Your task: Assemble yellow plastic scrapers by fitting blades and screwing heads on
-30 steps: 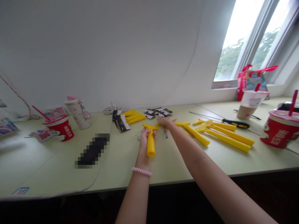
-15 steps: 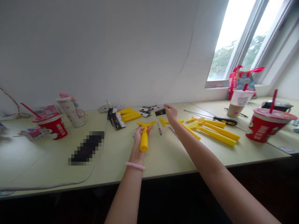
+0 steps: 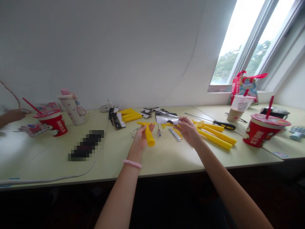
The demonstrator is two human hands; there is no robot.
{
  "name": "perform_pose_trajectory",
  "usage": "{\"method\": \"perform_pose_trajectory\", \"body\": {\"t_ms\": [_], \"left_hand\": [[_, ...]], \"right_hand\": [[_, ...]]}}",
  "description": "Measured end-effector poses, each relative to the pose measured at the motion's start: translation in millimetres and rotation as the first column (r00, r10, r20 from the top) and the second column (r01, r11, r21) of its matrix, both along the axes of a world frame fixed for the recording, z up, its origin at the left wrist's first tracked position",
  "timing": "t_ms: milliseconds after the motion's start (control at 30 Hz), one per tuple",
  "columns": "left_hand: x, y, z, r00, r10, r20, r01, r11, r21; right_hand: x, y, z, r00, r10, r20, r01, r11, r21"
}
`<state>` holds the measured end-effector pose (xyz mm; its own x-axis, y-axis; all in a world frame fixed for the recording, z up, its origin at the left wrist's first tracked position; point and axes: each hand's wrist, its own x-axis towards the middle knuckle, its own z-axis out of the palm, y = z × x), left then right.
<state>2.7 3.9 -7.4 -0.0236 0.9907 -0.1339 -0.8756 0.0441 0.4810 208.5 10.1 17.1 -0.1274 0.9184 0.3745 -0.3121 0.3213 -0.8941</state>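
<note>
My left hand is wrapped around a yellow T-shaped scraper handle, its hollow round end tilted towards me. To the right, my right hand pinches the edge of a shiny flat packet with white and black parts, blurred by motion. Between the hands lies a small screwdriver. Metal strips rest on the table just below the packet. Tiny loose parts are scattered left of my left hand. Beside my right hand several yellow handles lie fanned out.
Black cards and more yellow handles lie behind on the left. A long screwdriver is at the back right. Red cups and a tumbler stand around. Another person's hand reaches in at far left.
My right hand has come back towards me and now holds the flat packet. The yellow handle in my left hand has turned slightly. Another person's hand has appeared at far left.
</note>
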Motion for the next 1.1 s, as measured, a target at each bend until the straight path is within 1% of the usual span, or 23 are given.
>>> {"method": "perform_pose_trajectory", "body": {"t_ms": [100, 200, 300, 400, 467, 600, 667, 800, 867, 1000, 1033, 1100], "left_hand": [[0.1, 1.7, -4.0, 0.999, 0.024, -0.035, -0.021, 0.997, 0.076], [-1.7, 2.3, -4.6, 1.000, 0.028, -0.010, -0.027, 0.993, 0.112], [-3.5, 1.9, -2.4, 0.997, 0.056, 0.057, -0.062, 0.992, 0.112], [-3.4, 0.2, -0.7, 0.994, 0.085, 0.065, -0.093, 0.986, 0.139], [-1.7, -1.4, -0.7, 0.997, 0.067, 0.027, -0.070, 0.983, 0.168], [3.1, -4.3, -2.8, 0.995, 0.007, -0.103, 0.016, 0.977, 0.214], [5.1, -5.3, -3.9, 0.987, -0.002, -0.160, 0.044, 0.964, 0.260], [7.3, -6.8, -4.2, 0.967, -0.026, -0.252, 0.109, 0.940, 0.323], [7.7, -7.5, -3.8, 0.963, -0.024, -0.267, 0.117, 0.933, 0.339], [7.7, -8.7, -2.9, 0.978, 0.065, -0.196, 0.019, 0.917, 0.398], [7.9, -9.2, -2.8, 0.978, 0.061, -0.199, 0.025, 0.914, 0.404], [8.5, -10.6, -2.6, 0.965, 0.008, -0.263, 0.100, 0.914, 0.392]], "right_hand": [[-0.7, -13.0, -11.4, 0.999, 0.026, 0.045, -0.025, 0.999, -0.036], [5.6, -20.8, -17.6, 0.999, 0.039, 0.030, -0.038, 0.998, -0.041], [13.6, -25.1, -20.2, 0.993, 0.100, 0.057, -0.096, 0.994, -0.055], [13.2, -26.5, -21.9, 0.974, 0.182, 0.134, -0.174, 0.982, -0.073], [7.7, -25.9, -22.9, 0.967, 0.197, 0.161, -0.187, 0.979, -0.078], [-2.7, -23.8, -24.7, 0.985, 0.118, 0.124, -0.112, 0.992, -0.050], [-4.0, -23.3, -26.4, 0.987, 0.109, 0.117, -0.101, 0.992, -0.070], [-3.0, -24.3, -30.4, 0.956, 0.225, 0.190, -0.204, 0.971, -0.124], [-3.0, -24.9, -31.0, 0.953, 0.248, 0.173, -0.230, 0.966, -0.118], [-4.2, -24.3, -31.3, 0.946, 0.309, 0.096, -0.291, 0.942, -0.167], [-4.5, -23.7, -31.7, 0.947, 0.311, 0.079, -0.293, 0.939, -0.182], [-4.6, -22.1, -32.5, 0.962, 0.271, 0.040, -0.258, 0.946, -0.198]]}}
